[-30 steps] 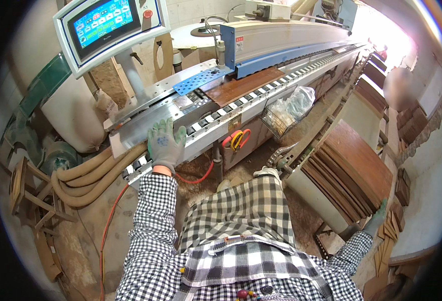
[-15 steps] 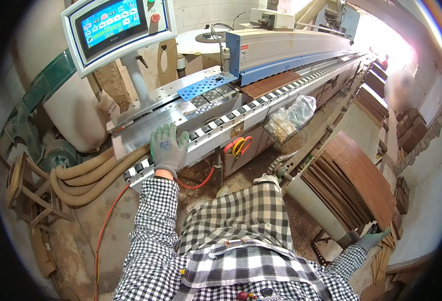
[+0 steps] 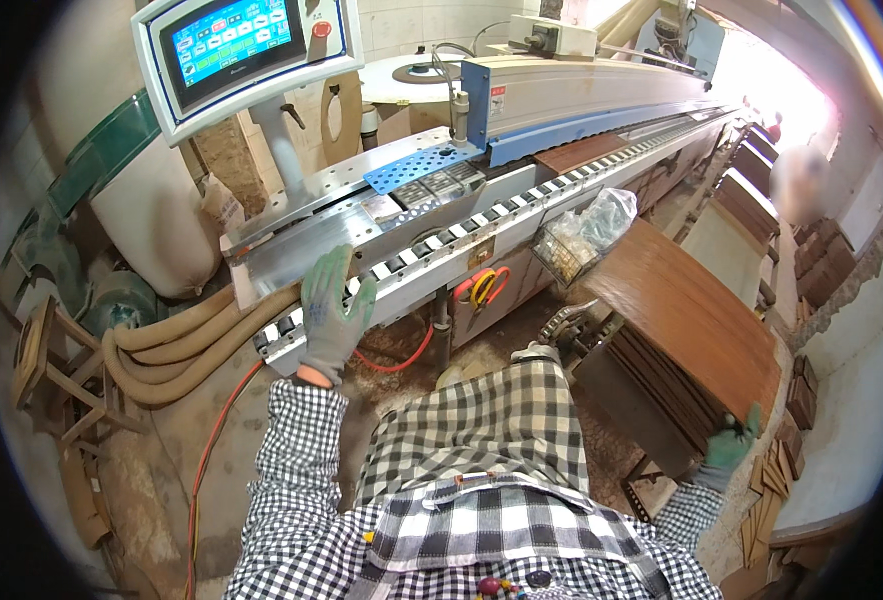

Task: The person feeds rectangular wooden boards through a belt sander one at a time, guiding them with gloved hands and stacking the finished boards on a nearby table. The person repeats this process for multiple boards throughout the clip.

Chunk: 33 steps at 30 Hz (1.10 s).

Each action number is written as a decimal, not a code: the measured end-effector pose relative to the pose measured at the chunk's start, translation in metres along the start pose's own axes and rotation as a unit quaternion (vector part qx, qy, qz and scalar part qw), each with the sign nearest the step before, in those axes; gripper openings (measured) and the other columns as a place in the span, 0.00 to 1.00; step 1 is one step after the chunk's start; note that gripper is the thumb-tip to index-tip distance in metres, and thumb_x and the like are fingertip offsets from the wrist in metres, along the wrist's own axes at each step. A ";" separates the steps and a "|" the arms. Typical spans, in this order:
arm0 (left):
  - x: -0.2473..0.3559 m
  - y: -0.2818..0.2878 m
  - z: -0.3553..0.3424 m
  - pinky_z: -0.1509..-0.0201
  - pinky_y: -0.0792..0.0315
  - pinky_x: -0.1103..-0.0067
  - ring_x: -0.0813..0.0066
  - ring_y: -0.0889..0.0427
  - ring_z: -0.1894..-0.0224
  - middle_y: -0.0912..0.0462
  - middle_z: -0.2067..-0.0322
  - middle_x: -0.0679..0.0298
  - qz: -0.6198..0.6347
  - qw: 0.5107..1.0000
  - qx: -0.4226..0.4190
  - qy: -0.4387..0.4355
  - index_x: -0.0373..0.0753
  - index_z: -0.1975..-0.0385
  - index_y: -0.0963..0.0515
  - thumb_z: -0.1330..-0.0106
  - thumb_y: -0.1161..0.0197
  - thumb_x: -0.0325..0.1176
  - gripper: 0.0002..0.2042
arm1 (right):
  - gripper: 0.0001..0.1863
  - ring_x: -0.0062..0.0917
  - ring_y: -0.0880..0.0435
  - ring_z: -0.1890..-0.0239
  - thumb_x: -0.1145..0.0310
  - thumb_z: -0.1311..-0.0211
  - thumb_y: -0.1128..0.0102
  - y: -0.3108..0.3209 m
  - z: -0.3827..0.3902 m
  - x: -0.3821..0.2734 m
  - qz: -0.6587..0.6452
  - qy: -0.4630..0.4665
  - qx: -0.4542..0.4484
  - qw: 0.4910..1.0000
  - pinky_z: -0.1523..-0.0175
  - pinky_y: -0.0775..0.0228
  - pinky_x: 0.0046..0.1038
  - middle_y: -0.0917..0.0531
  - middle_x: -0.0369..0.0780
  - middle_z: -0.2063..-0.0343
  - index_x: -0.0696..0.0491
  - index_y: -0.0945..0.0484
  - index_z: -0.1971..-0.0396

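Note:
My left hand (image 3: 333,318), in a grey-green work glove, lies flat with its fingers stretched out at the near end of the roller rail (image 3: 481,225) along the machine's front. It holds nothing. At the lower right, my gloved right hand (image 3: 729,446) grips the near edge of a brown wood panel (image 3: 686,315). That panel lies on top of a stack of similar panels (image 3: 641,390), tilted and reaching past the stack toward the machine. The fingers beneath its edge are hidden. Another brown panel (image 3: 579,155) sits in the machine, under the blue guard.
A control screen (image 3: 231,45) stands at the upper left. A wire basket with a plastic bag (image 3: 586,240) and orange-handled scissors (image 3: 486,287) hang on the machine's front. Thick hoses (image 3: 176,365) and a wooden stool (image 3: 56,375) are at left. A blurred person (image 3: 801,180) stands far right.
My right hand has taken hold of the top panel, which has shifted across the stack toward the machine. The panel in the machine has moved farther away. My left hand stays at the rail.

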<state>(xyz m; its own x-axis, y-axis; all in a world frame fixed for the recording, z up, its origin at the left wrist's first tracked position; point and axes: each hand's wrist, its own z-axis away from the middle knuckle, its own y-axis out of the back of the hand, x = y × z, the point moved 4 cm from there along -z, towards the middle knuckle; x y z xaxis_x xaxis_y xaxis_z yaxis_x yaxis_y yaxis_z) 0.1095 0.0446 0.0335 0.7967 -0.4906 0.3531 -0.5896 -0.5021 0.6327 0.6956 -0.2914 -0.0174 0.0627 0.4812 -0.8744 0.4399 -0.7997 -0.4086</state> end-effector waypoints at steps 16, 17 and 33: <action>-0.014 0.084 0.076 0.25 0.52 0.52 0.48 0.40 0.29 0.33 0.32 0.57 -0.147 0.984 -0.097 0.027 0.48 0.34 0.29 0.36 0.37 0.57 0.33 | 0.20 0.28 0.18 0.47 0.69 0.26 0.51 -0.370 0.130 0.143 -0.260 -0.424 -0.424 0.757 0.48 0.21 0.21 0.20 0.43 0.45 0.57 0.30 0.38; -0.026 0.086 0.079 0.25 0.52 0.51 0.48 0.40 0.29 0.32 0.33 0.56 -0.163 0.982 -0.085 0.043 0.47 0.34 0.29 0.36 0.37 0.56 0.32 | 0.21 0.28 0.17 0.48 0.63 0.24 0.51 -0.386 0.138 0.149 -0.286 -0.467 -0.426 0.720 0.47 0.22 0.24 0.19 0.43 0.48 0.57 0.29 0.39; -0.093 0.059 0.032 0.23 0.56 0.55 0.52 0.46 0.25 0.40 0.28 0.51 -0.207 0.953 -0.095 0.200 0.49 0.30 0.35 0.34 0.45 0.65 0.38 | 0.19 0.25 0.18 0.54 0.65 0.24 0.50 -0.238 0.148 0.181 0.030 -0.274 -0.435 0.857 0.46 0.24 0.28 0.17 0.43 0.54 0.63 0.26 0.43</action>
<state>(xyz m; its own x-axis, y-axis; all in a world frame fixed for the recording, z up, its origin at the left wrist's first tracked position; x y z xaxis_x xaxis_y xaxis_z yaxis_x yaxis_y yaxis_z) -0.0040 0.0375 0.0160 0.9651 0.0510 0.2569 -0.2098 -0.4367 0.8748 0.4694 -0.0672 -0.1168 -0.2160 0.0169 -0.9763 0.9675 -0.1313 -0.2163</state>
